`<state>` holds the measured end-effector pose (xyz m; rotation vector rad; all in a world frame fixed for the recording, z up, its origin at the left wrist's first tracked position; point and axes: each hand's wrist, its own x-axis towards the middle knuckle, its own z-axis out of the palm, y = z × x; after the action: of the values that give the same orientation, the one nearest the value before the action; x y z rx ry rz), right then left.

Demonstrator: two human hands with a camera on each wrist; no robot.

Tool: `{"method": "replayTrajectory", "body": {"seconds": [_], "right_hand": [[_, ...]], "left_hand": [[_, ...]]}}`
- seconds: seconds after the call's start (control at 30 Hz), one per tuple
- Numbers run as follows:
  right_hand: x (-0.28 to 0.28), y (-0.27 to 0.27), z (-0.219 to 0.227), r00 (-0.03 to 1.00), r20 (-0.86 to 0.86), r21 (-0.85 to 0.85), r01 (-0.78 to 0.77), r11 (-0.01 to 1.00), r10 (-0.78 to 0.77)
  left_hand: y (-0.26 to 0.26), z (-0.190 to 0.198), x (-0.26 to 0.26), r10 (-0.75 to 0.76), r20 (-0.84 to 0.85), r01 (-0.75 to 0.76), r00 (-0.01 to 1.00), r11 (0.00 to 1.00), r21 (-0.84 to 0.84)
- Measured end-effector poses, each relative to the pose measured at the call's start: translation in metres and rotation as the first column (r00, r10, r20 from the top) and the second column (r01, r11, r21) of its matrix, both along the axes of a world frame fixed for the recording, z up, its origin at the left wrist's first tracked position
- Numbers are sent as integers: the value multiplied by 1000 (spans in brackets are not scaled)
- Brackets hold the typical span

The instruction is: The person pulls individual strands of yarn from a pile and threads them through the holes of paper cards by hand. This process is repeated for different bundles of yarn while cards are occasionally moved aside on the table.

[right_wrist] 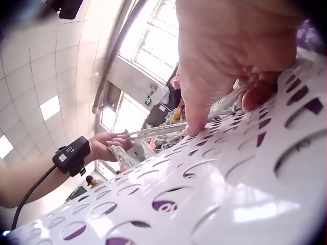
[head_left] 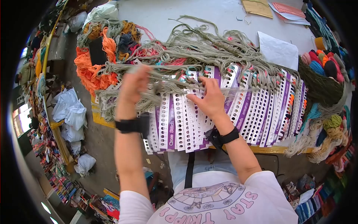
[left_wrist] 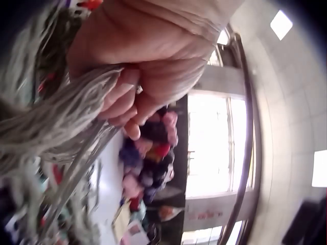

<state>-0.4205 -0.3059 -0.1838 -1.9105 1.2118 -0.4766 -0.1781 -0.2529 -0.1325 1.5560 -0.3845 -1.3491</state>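
In the head view, my left hand (head_left: 136, 84), slightly blurred, is raised over the left part of the thread pile. In the left wrist view its curled fingers grip a bundle of grey-green embroidery thread (left_wrist: 56, 120). My right hand (head_left: 210, 99) is at the top ends of white-and-purple punched thread cards (head_left: 171, 123). Its curled fingers hold thread close over the holes, the thumb (right_wrist: 196, 115) down near the card, as the right wrist view shows. Strands (right_wrist: 158, 130) stretch straight between the two hands. More grey-green thread (head_left: 223, 52) lies looped through card holes and across the table.
Orange thread (head_left: 85, 71) and a black phone-like slab (head_left: 97, 51) lie at the left. A white paper sheet (head_left: 278, 50) covers part of the thread. Dark green thread (head_left: 320, 78) and coloured skeins (head_left: 328, 65) sit at the right. White bags (head_left: 69, 112) stand beyond the table's left edge.
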Motion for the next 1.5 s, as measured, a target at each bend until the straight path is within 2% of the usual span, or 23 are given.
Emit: {"method": "replayTrajectory", "body": {"seconds": [0.07,0.1,0.17,0.27,0.3,0.33,0.37,0.4,0.43,0.47,0.5,0.53,0.57,0.6,0.77,0.87,1.0,1.13,1.23,1.3,1.37,1.4,1.5], "right_hand": [[2,0,1,998,-56,13,-25,1000,26],[4,1,1,998,-56,6,-20,1000,20],[6,2,1,998,-62,-12,-2,1000,1],[7,3,-1,998,-65,-43,23,999,-26],[7,3,0,998,-56,-54,32,998,-35],[9,3,2,998,-47,-64,43,997,-46],[11,3,7,997,5,-50,77,996,-77],[13,1,12,997,7,-57,71,996,-71],[14,-2,16,998,5,-65,68,996,-68],[15,-2,18,998,0,-71,62,996,-62],[15,-2,17,998,3,-93,60,994,-60],[16,-2,15,999,7,-114,55,992,-54],[17,-2,14,999,12,-134,49,990,-47],[18,-2,13,999,20,-157,46,987,-43],[13,0,11,999,16,-53,32,998,-32],[7,2,26,997,-28,27,-72,997,73],[4,14,54,985,-63,75,-155,985,160],[-2,12,54,998,54,167,12,986,-22],[-17,11,52,941,253,301,143,943,-223],[-20,13,46,895,326,361,181,915,-306],[-17,16,41,922,331,254,117,960,-200],[-16,17,42,932,328,202,88,975,-153],[-15,14,50,897,365,350,117,929,-250]], "left_hand": [[18,10,75,284,-225,-301,932,953,-43],[27,28,103,272,-275,-290,922,957,-25],[54,29,156,342,-254,-406,905,875,-264],[58,70,147,717,39,-680,696,675,-287],[59,69,134,616,442,-564,652,784,-261],[69,55,130,384,790,-461,479,875,-146],[78,43,125,72,975,-401,208,916,18],[69,51,83,-3,934,-498,357,846,192],[68,25,57,206,929,-303,307,947,-110],[53,31,1,292,721,-230,628,955,-186],[52,16,-29,109,760,-121,640,992,-41],[51,-6,-56,97,595,-42,798,993,-107],[46,-20,-84,17,637,-30,770,999,10],[35,-15,-108,-6,558,-47,830,996,81],[16,-33,-132,-121,818,-123,563,966,227],[18,-40,-125,-48,722,-104,690,981,165],[18,-26,-126,114,415,-149,903,987,53],[11,-9,-141,198,119,-194,973,980,-39],[9,-2,-155,286,-134,-281,949,958,52],[7,0,-164,241,13,-241,970,970,41],[6,8,-178,230,224,-213,947,972,-96],[6,9,-178,245,147,-240,958,969,-56],[11,1,-160,299,-147,-289,943,953,89]]}}
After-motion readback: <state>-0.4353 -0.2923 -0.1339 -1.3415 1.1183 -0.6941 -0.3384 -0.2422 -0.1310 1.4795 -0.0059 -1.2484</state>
